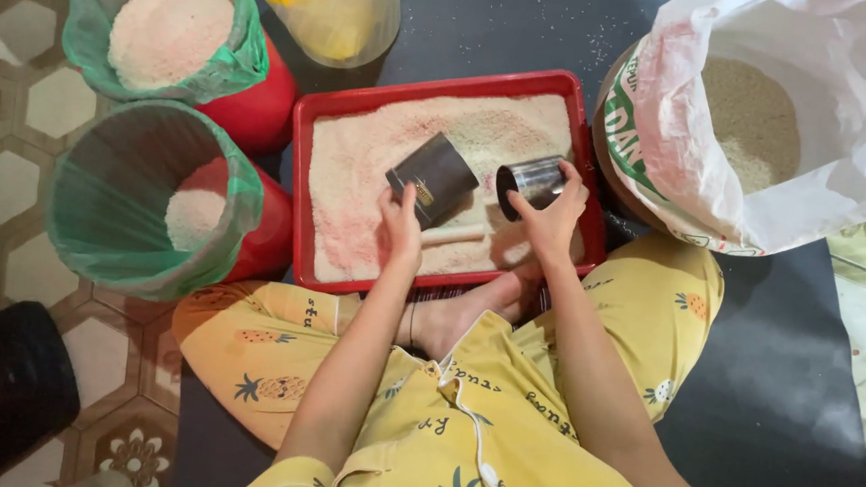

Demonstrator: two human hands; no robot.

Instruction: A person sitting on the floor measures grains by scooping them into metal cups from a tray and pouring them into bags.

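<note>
Fingers of left hand (399,221) gripping flat dark card (433,178), right hand (552,216) clasping shiny metal cup (530,182), grainy rice tray (302,180)

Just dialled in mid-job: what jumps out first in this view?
The red tray of pale grain at centre, where the left hand holds a dark scoop and the right hand a metal cup. Two green-lined red buckets stand left; an open grain sack right.

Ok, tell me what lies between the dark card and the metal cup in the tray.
In the head view, only bare pinkish-white grain in the red tray separates the dark card from the metal cup.
</note>
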